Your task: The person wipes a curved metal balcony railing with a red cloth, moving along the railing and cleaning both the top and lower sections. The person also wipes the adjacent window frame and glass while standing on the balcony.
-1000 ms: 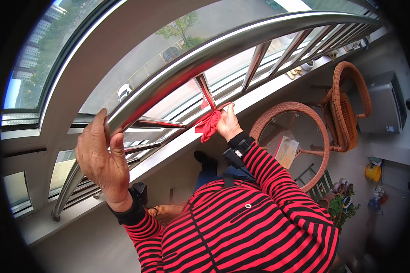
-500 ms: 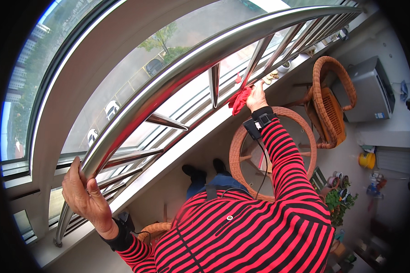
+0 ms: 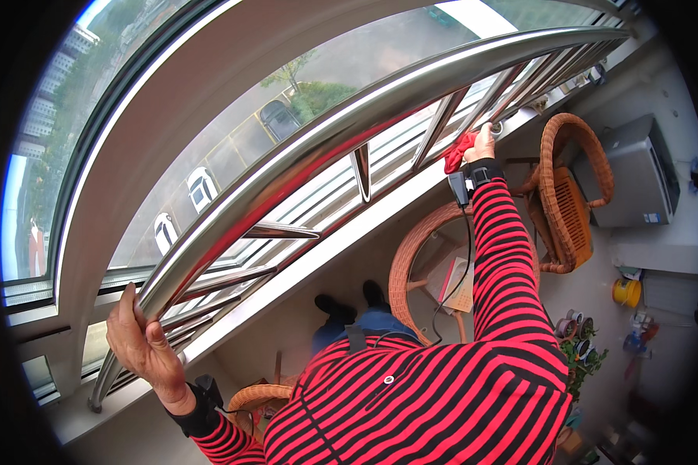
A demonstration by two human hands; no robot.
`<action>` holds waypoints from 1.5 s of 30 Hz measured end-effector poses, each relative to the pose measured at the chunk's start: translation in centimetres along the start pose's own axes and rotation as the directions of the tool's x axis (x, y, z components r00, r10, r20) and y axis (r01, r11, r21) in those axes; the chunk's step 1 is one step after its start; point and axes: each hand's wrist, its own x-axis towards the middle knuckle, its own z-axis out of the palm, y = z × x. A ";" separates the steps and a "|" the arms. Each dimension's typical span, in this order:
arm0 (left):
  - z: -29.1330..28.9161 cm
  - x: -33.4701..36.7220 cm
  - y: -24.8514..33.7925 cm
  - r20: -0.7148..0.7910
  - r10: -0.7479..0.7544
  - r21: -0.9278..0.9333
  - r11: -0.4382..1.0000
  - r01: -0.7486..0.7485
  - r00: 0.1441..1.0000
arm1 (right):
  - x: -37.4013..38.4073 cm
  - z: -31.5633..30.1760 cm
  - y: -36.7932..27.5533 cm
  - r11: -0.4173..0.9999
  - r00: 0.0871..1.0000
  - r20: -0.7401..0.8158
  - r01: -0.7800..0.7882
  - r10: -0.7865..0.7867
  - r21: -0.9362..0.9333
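A long, shiny metal handrail [image 3: 380,105] with upright bars runs along the window, curving across the view. My left hand [image 3: 146,341] is wrapped round the rail's near left end, thumb on one side and fingers on the other. On the far right, my right hand [image 3: 482,146] is closed on a crumpled red cloth [image 3: 459,153]. That cloth lies against the lower part of the railing, just above the white window sill [image 3: 318,230]. A small round pot [image 3: 496,129] is right beside the right hand. The fingertips in the cloth are partly hidden.
Below my right arm is a round wicker table [image 3: 402,271] with a book [image 3: 459,287] under or on its top. A wicker chair [image 3: 572,225], a grey box-shaped appliance [image 3: 640,174], a yellow bucket [image 3: 627,292] and potted plants [image 3: 582,356] stand to the right.
My right hand has slid farther right along the sill with the red cloth, the arm stretching out more. My left hand stays on the rail. The view has shifted slightly.
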 end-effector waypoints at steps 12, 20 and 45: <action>0.4 0.9 1.1 -0.088 0.035 -0.106 0.993 -0.044 0.996 | -9.7 0.3 15.0 0.916 0.969 0.217 -0.188 0.115 0.354; -2.2 -0.9 -0.6 -0.443 -0.286 -0.655 0.750 -0.090 0.849 | -17.9 2.1 19.8 0.910 0.903 0.259 -0.388 0.343 0.147; 24.5 -31.5 -2.7 0.891 -0.446 -0.450 -0.842 0.299 0.084 | -45.6 7.1 40.8 0.472 0.284 0.465 -0.804 0.839 -0.361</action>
